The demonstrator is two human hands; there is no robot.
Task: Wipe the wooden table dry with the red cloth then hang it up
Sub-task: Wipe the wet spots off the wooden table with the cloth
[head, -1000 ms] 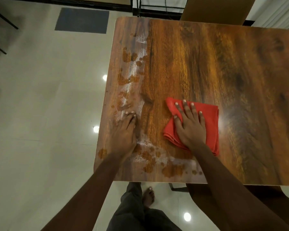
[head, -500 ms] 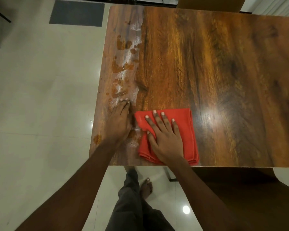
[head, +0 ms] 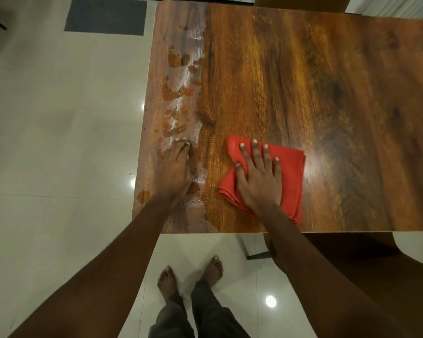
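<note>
Right hand (head: 259, 181), fingers spread flat, presses the folded red cloth (head: 291, 172) near the wooden table's (head: 303, 81) front edge. Left hand (head: 174, 172) lies flat-fingered on the left edge's wet strip (head: 181, 103) and may smear it.

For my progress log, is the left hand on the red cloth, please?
No, the left hand rests on the wet table beside the red cloth.

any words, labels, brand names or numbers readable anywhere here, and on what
None: no text can be read anywhere in the head view.
The red cloth, wooden table, dark floor mat and floor tiles show no print, label or number.
</note>
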